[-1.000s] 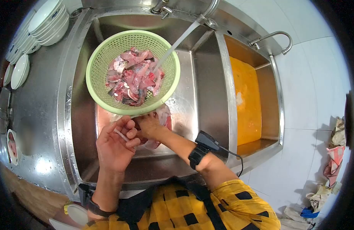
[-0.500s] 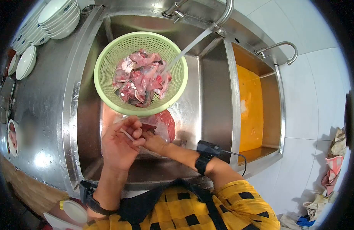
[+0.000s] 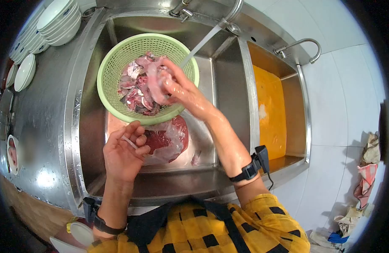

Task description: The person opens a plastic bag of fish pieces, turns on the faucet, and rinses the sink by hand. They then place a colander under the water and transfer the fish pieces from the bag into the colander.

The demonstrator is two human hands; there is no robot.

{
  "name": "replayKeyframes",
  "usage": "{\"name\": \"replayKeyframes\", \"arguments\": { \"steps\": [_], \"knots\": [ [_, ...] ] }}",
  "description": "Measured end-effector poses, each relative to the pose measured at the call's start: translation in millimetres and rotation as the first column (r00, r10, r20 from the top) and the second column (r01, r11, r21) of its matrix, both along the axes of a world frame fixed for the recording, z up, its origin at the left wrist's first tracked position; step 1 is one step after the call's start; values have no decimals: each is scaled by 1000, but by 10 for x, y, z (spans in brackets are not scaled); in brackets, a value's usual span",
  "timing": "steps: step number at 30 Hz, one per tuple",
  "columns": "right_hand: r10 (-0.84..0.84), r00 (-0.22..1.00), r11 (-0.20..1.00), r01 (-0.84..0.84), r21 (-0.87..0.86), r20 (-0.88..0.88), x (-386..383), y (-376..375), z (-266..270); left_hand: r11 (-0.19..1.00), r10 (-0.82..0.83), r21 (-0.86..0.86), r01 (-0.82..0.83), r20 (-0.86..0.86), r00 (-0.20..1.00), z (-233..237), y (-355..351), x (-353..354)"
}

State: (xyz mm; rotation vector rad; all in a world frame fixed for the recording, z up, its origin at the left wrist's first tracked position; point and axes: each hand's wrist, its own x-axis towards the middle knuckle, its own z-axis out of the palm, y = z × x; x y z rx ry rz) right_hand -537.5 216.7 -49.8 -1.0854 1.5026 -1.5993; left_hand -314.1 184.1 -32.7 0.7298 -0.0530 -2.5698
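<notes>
A light green perforated basket [image 3: 108, 101] holds cut pieces of raw fish [image 3: 133, 90] in the metal sink. My right hand [image 3: 177, 86] reaches into the basket's right side, its fingers on a pale pink fish piece [image 3: 155, 84], partly blurred, beside the stream of water [image 3: 203, 41]. Near the basket's lower edge, my left hand [image 3: 125, 152] is palm up with curled fingers around a thin white stick-like item [image 3: 130, 142]. A clear plastic bag with dark red contents [image 3: 177, 135] lies on the sink floor below the basket.
Stacked white bowls [image 3: 61, 25] stand on the metal counter [image 3: 44, 126] at the left. The right basin holds orange liquid [image 3: 272, 114]. Two curved taps rise behind the basins. Cloths [image 3: 367, 177] lie at the far right, and a small scrap [image 3: 196, 157] rests in the sink.
My right hand has moved from beside my left hand up into the basket, onto the fish. The bag below is more exposed. My left hand still holds the white item.
</notes>
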Motion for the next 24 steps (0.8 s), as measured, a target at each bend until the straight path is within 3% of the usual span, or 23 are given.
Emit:
{"name": "replayKeyframes", "arguments": {
  "steps": [1, 2, 3, 4, 5, 7, 9, 12, 15, 17, 23, 24],
  "knots": [
    [-8, 1000, 1000, 8, 0, 6, -25, 44, 36, 1000, -8, 0, 8, 6, 1000, 4, -8, 12],
    [-6, 939, 992, 50, 119, -345, -91, 131, 115, 1000, 3, -29, -3, 6, 1000, 10, -24, 20],
    [47, 760, 967, 127, 219, -649, -154, 229, 162, 998, 16, -53, -16, 6, 1000, 9, -34, 29],
    [268, 740, 854, 114, 508, -617, -210, 339, 152, 999, 15, -39, -14, 12, 1000, 10, -45, 30],
    [474, 716, 652, 106, 750, -513, -248, 452, 106, 999, 13, -33, -13, -2, 1000, 9, -55, 28],
    [690, 650, 334, 105, 937, -319, -227, 781, -281, 1000, 21, -15, -21, -14, 1000, -39, -26, 40],
    [737, 646, 215, 55, 975, -199, -116, 1141, -583, 1000, -13, -17, 12, -74, 997, -65, -28, 32],
    [722, 659, 244, 46, 969, -213, 70, 1625, -1123, 1000, -9, -3, 9, -30, 1000, -83, -35, 22],
    [715, 665, 209, 91, 974, -216, 261, 1715, -1208, 999, 2, -35, -3, -15, 1000, -111, -54, 32],
    [636, 725, 283, 101, 954, -265, 256, 1808, -1308, 999, -2, -49, 0, -27, 1000, -118, -67, 46],
    [635, 668, 438, 103, 893, -388, 184, 1838, -1335, 999, 33, -12, -33, -67, 997, -71, -78, 48],
    [547, 799, 409, 4, 912, -249, 96, 1774, -1297, 999, 38, 1, -38, -61, 997, -65, -73, 54]
  ]
}}
